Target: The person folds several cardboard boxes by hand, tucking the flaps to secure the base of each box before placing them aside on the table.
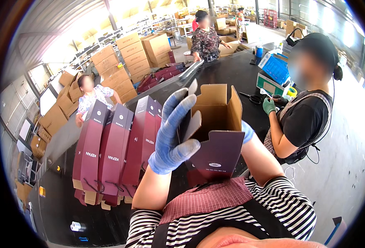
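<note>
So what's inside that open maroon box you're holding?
The maroon box shows only bare brown cardboard inside. The gloved left hand covers its left part, the right hand is mostly hidden behind, and the bottom can't be seen.

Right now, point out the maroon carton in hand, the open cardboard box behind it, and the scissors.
maroon carton (pixel 217 155), head view, front flap.
open cardboard box (pixel 215 107), head view, inner back wall.
scissors (pixel 252 98), head view, handles.

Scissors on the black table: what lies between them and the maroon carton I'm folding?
In the head view, an open brown cardboard box lies between the scissors and maroon carton.
</note>
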